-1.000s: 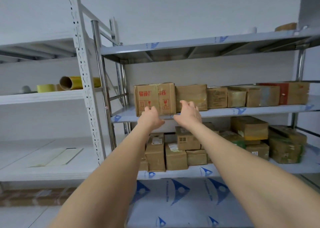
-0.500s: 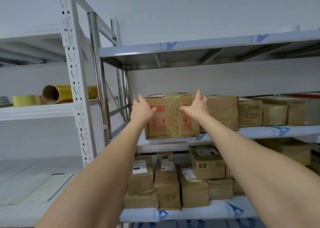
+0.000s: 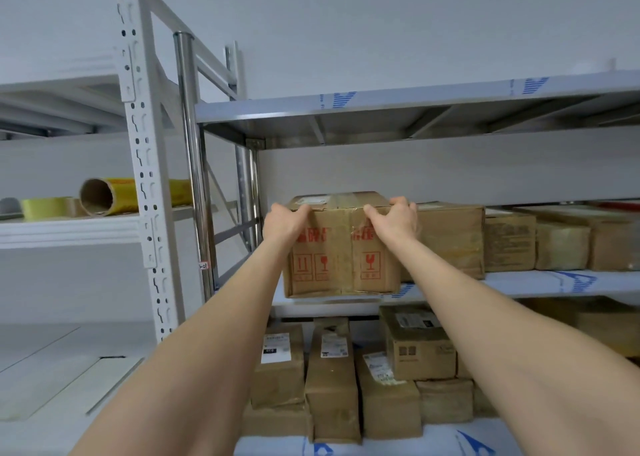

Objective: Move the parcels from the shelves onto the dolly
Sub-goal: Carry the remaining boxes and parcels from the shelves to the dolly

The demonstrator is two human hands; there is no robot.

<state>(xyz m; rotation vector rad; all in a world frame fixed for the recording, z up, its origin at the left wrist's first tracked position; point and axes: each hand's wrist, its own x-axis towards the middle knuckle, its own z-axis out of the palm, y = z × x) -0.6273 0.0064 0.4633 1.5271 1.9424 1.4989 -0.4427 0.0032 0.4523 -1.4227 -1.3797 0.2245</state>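
Brown cardboard, glossy with tape and stamped with red handling marks: the parcel (image 3: 341, 248) at the left end of the middle shelf (image 3: 519, 282), touching the next parcel (image 3: 450, 237) on its right.

Head view, the only one. Left hand (image 3: 285, 222) over the top front edge near the left corner, fingers curled down onto the lid. Right hand (image 3: 394, 223) hooked the same way near the right corner, thumb on the front face. Both closed on this one box, nothing else held.

Half a second back, flat against the front face with fingers pointing up; now clamped over the top rim. Suggests the reach is finished and the grip taken, with the pull-out about to start. Front bottom edge seems to hang just past the shelf's front lip; hard to tell whether lifted or only slid.

Below, stacked parcels (image 3: 332, 369) on the next shelf down. No dolly in sight, so carry and set-down still to come.
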